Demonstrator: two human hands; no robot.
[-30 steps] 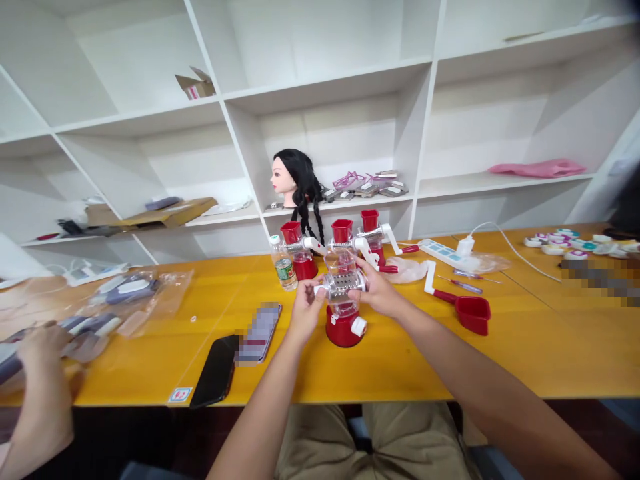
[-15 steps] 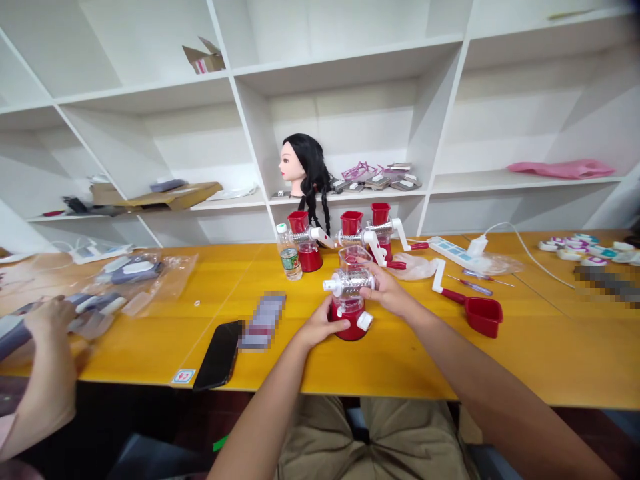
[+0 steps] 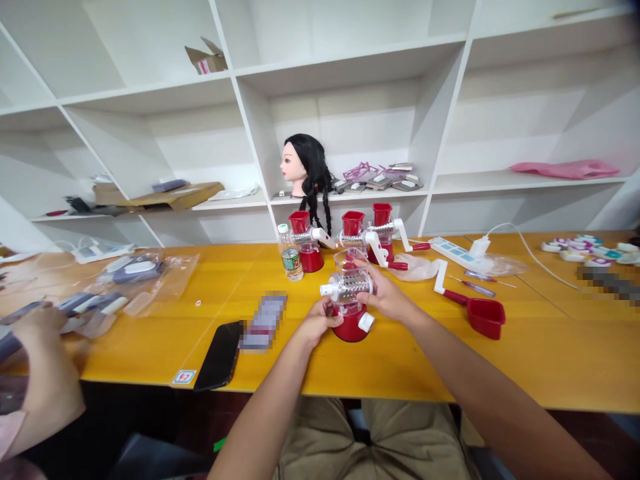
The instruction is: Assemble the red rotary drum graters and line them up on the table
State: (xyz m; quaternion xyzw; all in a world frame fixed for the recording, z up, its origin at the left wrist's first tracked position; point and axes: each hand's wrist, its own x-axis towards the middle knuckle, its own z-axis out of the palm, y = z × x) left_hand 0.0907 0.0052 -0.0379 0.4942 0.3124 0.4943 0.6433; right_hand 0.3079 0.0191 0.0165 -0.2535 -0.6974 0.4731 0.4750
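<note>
A rotary drum grater point(image 3: 351, 328) with a red base, clear housing and perforated metal drum stands upright on the table in front of me. My left hand point(image 3: 320, 324) closes its thumb and fingers on the lower part, where the housing meets the red base. My right hand point(image 3: 384, 293) grips the clear housing and drum from the right side. A white shaft end point(image 3: 327, 290) points left from the drum, and a white knob point(image 3: 367, 323) sits on the base. To the right lie a white-and-red crank handle point(image 3: 451, 291) and a red pusher point(image 3: 486, 317).
Three similar graters stand behind: left point(image 3: 311, 259), middle point(image 3: 353, 221) and right point(image 3: 382, 215). A water bottle point(image 3: 291, 260), a black phone point(image 3: 219, 357), screwdrivers point(image 3: 479, 287) and a power strip point(image 3: 457, 255) surround the work. A co-worker's hand point(image 3: 40, 323) is at far left.
My left hand has shifted slightly up and left from the red base toward the housing. The drum's shaft end sits slightly lower and farther left; my right hand keeps its grip.
</note>
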